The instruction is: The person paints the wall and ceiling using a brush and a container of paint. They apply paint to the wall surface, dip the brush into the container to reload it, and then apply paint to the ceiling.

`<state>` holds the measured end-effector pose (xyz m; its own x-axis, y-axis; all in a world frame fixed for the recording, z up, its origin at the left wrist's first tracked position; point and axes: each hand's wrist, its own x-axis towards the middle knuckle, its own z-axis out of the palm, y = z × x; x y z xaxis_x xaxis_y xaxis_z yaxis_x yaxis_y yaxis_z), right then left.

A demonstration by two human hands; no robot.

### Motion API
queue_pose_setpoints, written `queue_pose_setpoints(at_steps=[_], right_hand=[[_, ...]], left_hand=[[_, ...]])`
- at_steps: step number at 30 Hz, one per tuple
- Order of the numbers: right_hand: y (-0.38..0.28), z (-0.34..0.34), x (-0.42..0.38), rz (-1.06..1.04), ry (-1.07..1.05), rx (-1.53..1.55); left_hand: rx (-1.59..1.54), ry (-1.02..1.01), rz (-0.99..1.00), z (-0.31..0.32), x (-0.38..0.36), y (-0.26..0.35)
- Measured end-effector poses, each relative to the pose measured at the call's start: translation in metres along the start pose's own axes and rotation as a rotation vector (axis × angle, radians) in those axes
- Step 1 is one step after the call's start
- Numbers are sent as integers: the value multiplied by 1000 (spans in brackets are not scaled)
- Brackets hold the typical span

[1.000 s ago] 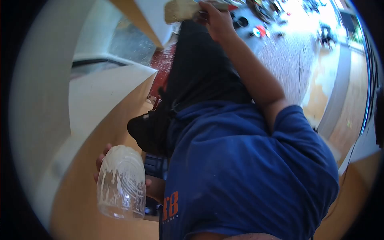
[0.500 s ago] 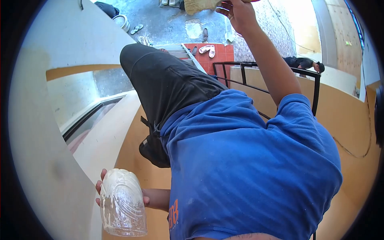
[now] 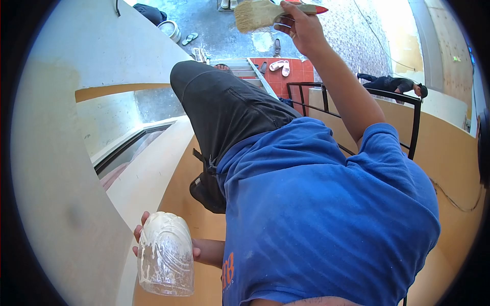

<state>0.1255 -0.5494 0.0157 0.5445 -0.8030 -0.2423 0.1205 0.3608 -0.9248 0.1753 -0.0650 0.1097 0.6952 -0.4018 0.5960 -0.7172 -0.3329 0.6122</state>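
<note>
"Biggest worry?"

"The ladder (image 3: 263, 79): a foot (image 3: 222, 67) seems on it, and a slip could tip the cup (image 3: 168, 255), clasped in the left hand's (image 3: 138, 233) curled grip."

"The brush (image 3: 259, 15)?"

"Pinched by the right hand's (image 3: 308, 33) grip; slack fingers could drop it."

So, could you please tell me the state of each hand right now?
Left hand: holding a clear container coated with something whitish.
Right hand: holding a brush with pale bristles.

1 brush (image 3: 256, 15) in right hand (image 3: 307, 33)
</note>
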Motion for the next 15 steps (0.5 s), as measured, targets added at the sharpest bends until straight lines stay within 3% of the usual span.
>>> queue_pose_setpoints(at_steps=[5, 7, 9, 10, 15], right_hand=[[8, 11, -1, 89, -140, 61], [25, 16, -5, -395, -297, -523], [37, 39, -5, 32, -246, -205], [35, 57, -11, 361, -174, 115], [90, 89, -31, 632, -473, 60]], left_hand=[[3, 100, -95, 7, -12, 13], [11, 156, -124, 9, -16, 16], [-185, 191, -124, 11, -23, 13], [-249, 195, -131, 10, -27, 12], [-765, 373, -239, 17, -62, 13]])
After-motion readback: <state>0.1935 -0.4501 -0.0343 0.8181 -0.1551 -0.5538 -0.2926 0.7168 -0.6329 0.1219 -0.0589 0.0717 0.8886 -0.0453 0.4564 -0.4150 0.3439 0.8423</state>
